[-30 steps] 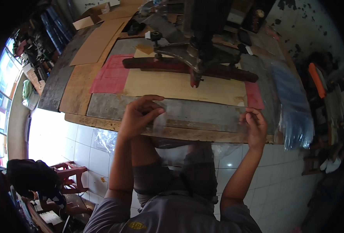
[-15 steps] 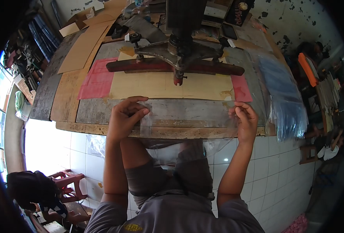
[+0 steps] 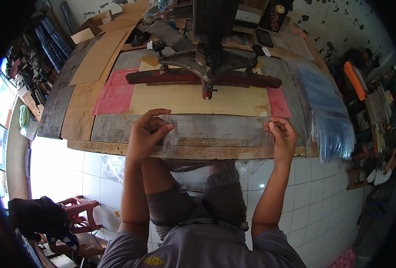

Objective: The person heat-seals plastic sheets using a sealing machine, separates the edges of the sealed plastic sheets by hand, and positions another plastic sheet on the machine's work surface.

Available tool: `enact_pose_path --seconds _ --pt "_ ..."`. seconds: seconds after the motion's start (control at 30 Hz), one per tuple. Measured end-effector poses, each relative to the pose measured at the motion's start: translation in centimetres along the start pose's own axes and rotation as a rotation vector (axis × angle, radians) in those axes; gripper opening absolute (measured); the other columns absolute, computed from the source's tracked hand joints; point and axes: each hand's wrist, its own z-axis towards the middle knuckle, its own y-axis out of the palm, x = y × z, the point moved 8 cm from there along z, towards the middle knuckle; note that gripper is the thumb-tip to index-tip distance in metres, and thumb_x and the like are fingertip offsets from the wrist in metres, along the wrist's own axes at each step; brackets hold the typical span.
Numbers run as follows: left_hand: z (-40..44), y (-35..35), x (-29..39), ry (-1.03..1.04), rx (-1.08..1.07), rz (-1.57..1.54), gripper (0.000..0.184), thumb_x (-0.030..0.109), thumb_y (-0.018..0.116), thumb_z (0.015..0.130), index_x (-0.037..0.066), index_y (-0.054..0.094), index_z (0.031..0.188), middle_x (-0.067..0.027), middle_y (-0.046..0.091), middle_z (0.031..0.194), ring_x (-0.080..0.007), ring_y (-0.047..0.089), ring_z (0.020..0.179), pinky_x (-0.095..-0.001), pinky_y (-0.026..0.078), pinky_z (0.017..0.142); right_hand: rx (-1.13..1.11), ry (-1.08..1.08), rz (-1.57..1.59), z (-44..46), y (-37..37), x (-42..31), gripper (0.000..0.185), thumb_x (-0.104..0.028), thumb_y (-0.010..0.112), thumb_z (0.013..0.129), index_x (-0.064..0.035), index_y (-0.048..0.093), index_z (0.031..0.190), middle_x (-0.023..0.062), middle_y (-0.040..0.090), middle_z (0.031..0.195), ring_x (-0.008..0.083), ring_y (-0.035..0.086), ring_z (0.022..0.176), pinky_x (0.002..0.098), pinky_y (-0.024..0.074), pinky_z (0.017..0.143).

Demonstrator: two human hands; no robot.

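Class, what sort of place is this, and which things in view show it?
Probably a small workshop: a press-like machine hangs over a worn worktable, with a stack of clear plastic sheets at the right side.

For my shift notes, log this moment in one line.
left hand: holding clear film | right hand: holding same film | red bar: over yellow sheet

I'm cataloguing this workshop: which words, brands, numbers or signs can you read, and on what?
No text is readable.
Yellow emblem on the grey shirt: too blurred to read.
Reddish marks on the dark panel behind the press: possibly lettering, too small to tell.
Clear plastic film at the hands: no lettering visible.
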Motion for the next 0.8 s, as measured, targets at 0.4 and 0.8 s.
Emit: enact_pose_path --seconds 0.4,0.8 --pt "2.4 -1.1 3.4 0.02 0.013 0.355 0.035 0.006 0.079 0.09 0.004 0.06 0.119 -0.0012 0.067 0.075 -0.0045 0.06 0.067 -0.0241 0.047 0.064 -0.242 -0.132 -0.378 5.0 3.4 -2.5 0.01 -0.003 0.07 0.095 0.0027 0.07 0.104 0.0035 0.074 0.09 0.009 0.065 0.078 0.0255 0.0513 0.072" --pt "9.4 -0.9 1.5 0.389 -0.276 0.606 0.019 0.007 0.076 0.087 0.004 0.072 0.105 -0.0109 0.067 0.086 -0.0252 0.068 0.078 -0.0376 0.054 0.075 -0.391 -0.269 -0.785 9.7 7.7 -0.5 0.012 0.002 0.073 0.087 0.0008 0.074 0.099 0.0079 0.069 0.092 0.0182 0.068 0.085 0.0318 0.0523 0.075"
